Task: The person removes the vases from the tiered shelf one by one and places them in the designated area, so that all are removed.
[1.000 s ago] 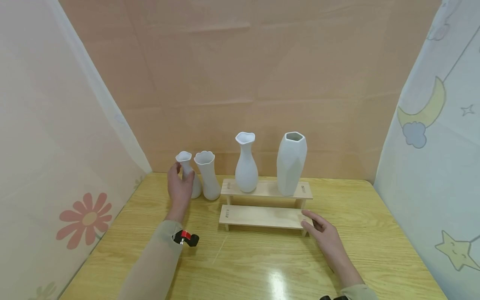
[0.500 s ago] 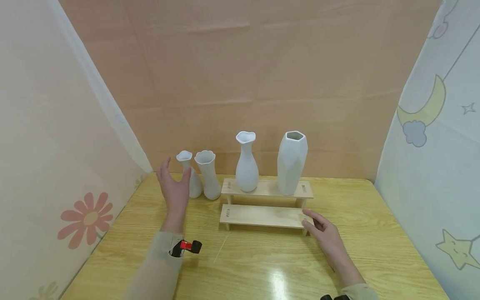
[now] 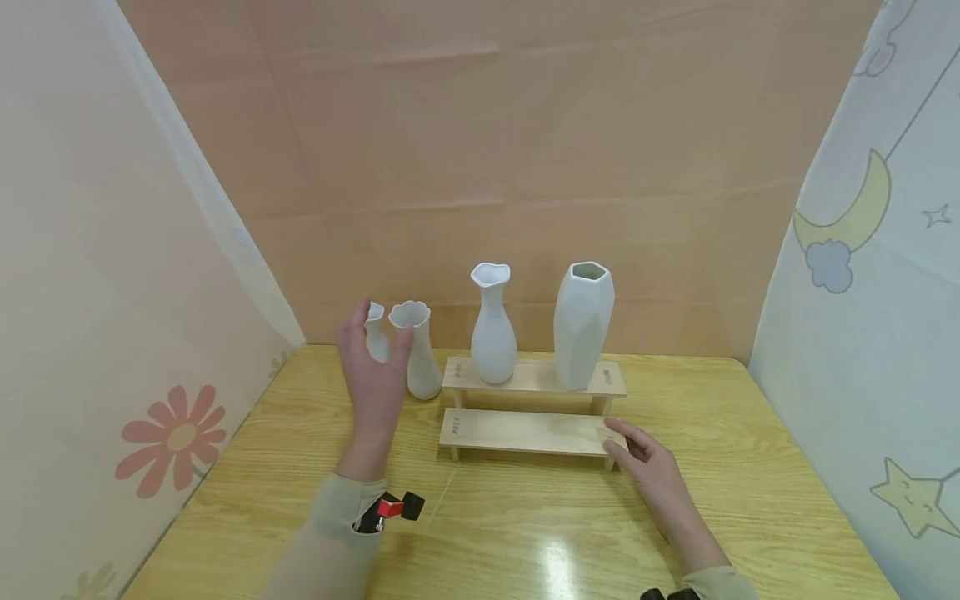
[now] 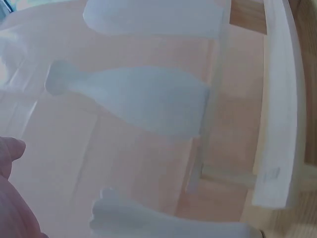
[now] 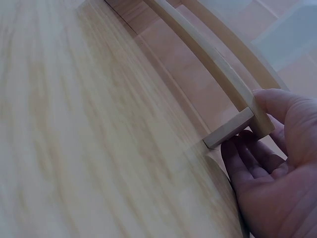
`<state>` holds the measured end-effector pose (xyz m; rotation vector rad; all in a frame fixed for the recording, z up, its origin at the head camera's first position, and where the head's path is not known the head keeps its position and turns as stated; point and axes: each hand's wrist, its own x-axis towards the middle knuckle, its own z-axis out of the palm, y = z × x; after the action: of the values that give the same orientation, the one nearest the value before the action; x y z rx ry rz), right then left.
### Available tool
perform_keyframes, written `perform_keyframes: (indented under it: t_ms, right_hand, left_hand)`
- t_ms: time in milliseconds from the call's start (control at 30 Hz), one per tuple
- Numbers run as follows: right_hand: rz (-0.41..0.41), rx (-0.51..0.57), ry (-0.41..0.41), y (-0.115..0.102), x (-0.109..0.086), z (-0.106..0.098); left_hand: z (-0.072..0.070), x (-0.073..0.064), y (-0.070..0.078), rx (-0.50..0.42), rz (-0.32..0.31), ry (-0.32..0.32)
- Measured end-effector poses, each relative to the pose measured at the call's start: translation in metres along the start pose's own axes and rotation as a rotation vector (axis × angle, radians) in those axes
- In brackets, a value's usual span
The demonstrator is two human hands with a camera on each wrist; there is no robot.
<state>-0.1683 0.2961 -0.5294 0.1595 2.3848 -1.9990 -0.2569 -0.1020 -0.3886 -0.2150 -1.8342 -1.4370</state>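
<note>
My left hand [image 3: 373, 379] stands with thumb and fingers spread, in front of the two white vases on the table's left. Partly hidden behind it is a slim-necked vase [image 3: 376, 342]. The thumb overlaps the scalloped-rim vase [image 3: 424, 367] in the head view; whether it touches cannot be told. My right hand [image 3: 651, 473] holds the right end of the two-tier wooden stand's lower shelf [image 3: 525, 432]. In the right wrist view, its thumb lies over the shelf end, with fingers [image 5: 242, 158] curled below by the leg. A wavy-rimmed vase [image 3: 493, 346] and a faceted vase [image 3: 581, 333] occupy the upper shelf [image 3: 534, 379].
Everything rests on a wood-grain table [image 3: 480, 533]. An orange-pink cloth backdrop [image 3: 480, 167] hangs behind it. Pale printed cloths close off the left [image 3: 150, 292] and right [image 3: 862, 350] sides.
The left hand has let go of the slim-necked vase, drawn back leftward, then swung right toward the scalloped-rim vase. The right hand has stayed on the stand.
</note>
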Motion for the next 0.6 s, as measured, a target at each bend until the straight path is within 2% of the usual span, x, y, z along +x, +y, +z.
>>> perform_keyframes:
  t_ms: [167, 300, 433, 600]
  right_hand:
    - [0.002, -0.002, 0.003, -0.001, -0.001, 0.000]
    - [0.005, -0.001, 0.004, -0.001, -0.001, 0.001]
    - [0.009, 0.005, 0.004, -0.001, -0.001, 0.002]
    - [0.011, 0.006, 0.002, -0.002, -0.001, 0.003]
  left_hand:
    - [0.012, -0.005, 0.015, -0.003, 0.048, -0.062]
    - [0.023, -0.009, 0.022, -0.035, 0.064, -0.135]
    - [0.035, -0.012, 0.028, -0.045, 0.068, -0.201]
    - [0.047, -0.013, 0.034, -0.037, 0.042, -0.257]
